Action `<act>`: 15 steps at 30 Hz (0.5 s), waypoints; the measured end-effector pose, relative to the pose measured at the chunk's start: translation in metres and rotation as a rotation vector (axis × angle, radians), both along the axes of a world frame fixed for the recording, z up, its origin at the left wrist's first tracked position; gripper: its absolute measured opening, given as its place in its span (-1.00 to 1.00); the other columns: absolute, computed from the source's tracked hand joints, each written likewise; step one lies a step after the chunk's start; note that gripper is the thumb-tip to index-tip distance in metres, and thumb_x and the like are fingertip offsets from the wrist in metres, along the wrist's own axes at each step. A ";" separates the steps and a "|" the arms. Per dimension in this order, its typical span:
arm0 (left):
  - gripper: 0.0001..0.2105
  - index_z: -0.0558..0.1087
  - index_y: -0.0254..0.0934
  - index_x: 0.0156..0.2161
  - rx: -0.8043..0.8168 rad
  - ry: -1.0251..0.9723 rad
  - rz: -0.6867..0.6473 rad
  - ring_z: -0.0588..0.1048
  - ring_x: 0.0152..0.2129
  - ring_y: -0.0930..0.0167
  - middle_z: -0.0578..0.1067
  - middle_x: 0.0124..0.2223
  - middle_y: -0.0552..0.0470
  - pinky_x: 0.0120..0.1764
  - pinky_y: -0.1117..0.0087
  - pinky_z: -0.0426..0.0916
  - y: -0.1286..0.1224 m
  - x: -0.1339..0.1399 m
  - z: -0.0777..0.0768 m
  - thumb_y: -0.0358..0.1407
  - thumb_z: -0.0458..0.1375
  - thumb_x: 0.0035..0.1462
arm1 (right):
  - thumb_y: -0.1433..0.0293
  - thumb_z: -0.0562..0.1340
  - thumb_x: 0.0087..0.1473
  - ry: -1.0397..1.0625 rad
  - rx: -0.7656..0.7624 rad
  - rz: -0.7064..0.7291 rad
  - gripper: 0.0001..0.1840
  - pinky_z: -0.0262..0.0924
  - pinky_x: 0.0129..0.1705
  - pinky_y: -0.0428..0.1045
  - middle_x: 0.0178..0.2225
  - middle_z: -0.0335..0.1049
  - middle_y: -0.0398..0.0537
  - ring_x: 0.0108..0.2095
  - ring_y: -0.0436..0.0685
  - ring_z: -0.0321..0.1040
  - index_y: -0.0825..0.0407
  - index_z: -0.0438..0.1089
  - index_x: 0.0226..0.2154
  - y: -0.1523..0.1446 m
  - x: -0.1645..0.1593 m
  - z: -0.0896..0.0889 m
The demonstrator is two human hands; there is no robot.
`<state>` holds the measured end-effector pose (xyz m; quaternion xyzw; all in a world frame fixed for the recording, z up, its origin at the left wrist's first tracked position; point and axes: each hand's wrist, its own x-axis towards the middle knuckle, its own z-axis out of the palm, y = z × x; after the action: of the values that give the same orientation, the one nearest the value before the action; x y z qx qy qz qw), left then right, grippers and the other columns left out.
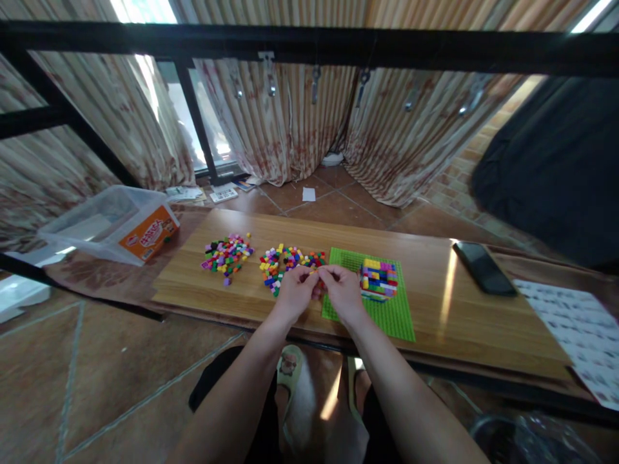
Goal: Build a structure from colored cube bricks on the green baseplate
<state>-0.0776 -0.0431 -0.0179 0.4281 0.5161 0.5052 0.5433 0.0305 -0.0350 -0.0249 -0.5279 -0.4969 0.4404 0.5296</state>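
My left hand (296,291) and my right hand (342,289) meet over the front of the wooden board, fingertips pinched together. Something small, perhaps toy bricks, seems to be between them, but the fingers mostly cover it. Just behind and left of my hands lies a loose pile of colourful building bricks (272,265). To the right, a block built of many coloured bricks (380,280) stands on a green studded baseplate (396,322). My right hand overlaps the baseplate's left part, near the built block.
Another pile of loose bricks (226,254) lies farther left on the wooden board (430,309). A clear plastic bin (109,222) with an orange label stands at the far left. At the right are a black phone (483,267) and a printed sheet (575,335).
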 end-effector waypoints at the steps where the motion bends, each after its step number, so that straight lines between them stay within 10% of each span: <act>1: -0.85 0.40 -0.29 -0.50 0.000 -0.023 0.014 0.32 -0.73 0.52 0.37 -0.66 0.15 -0.62 0.50 0.26 -0.001 0.002 0.000 -0.27 0.19 0.00 | 0.23 0.27 -0.10 0.066 -0.037 -0.013 -0.76 0.22 -0.41 -0.04 -0.53 0.47 -0.12 -0.51 0.03 0.33 0.08 0.50 -0.48 -0.001 -0.002 -0.001; 8: -0.92 0.38 -0.27 -0.50 -0.061 -0.115 0.183 0.31 -0.74 0.53 0.33 -0.65 0.20 -0.63 0.51 0.24 -0.002 0.011 0.002 -0.34 0.16 -0.02 | 0.14 0.30 -0.17 0.231 -0.087 -0.177 -0.68 0.08 -0.60 -0.09 -0.64 0.36 -0.18 -0.67 -0.04 0.14 0.09 0.45 -0.51 0.003 -0.007 -0.006; 15: -0.92 0.40 -0.30 -0.45 -0.115 -0.193 0.206 0.39 -0.67 0.53 0.43 -0.57 0.16 -0.52 0.49 0.35 0.002 -0.001 0.000 -0.34 0.19 -0.01 | 0.36 0.18 0.03 -0.610 0.103 -0.038 -0.80 0.24 -0.24 0.02 -0.37 0.54 0.00 -0.37 0.13 0.42 0.01 0.54 -0.39 -0.005 0.000 -0.006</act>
<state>-0.0789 -0.0407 -0.0178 0.2904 0.5307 0.5665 0.5595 0.0303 -0.0395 -0.0308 -0.6174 -0.6444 0.2260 0.3905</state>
